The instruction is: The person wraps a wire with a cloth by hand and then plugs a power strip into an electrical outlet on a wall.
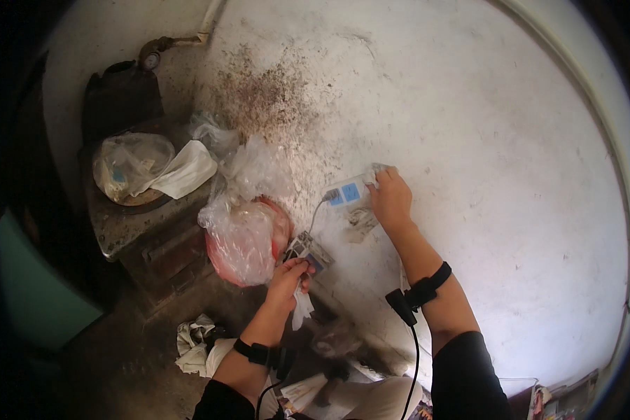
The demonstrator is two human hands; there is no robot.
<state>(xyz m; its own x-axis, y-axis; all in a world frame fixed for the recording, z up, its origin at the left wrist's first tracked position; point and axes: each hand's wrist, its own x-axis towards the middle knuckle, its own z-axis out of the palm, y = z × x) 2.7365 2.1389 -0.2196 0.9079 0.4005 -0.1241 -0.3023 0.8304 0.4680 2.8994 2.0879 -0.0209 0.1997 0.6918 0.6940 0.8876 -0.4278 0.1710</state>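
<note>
A white socket strip with blue faces lies against the wall, and a grey plug with its cord sits in its left end. My right hand is at the strip's right end, fingers curled in; a greyish scrap shows by the fingertips, too small to name. Lower left, my left hand is closed, with a limp white cloth or tissue hanging below its fingers. Just beyond those fingers is a small box-like device with a blue part, partly hidden; whether my fingers touch it I cannot tell.
A red-and-clear plastic bag bulges left of my left hand. Behind it, an old stove-like stand carries a bagged bundle and white paper. The wall is stained. Crumpled white cloth lies on the floor.
</note>
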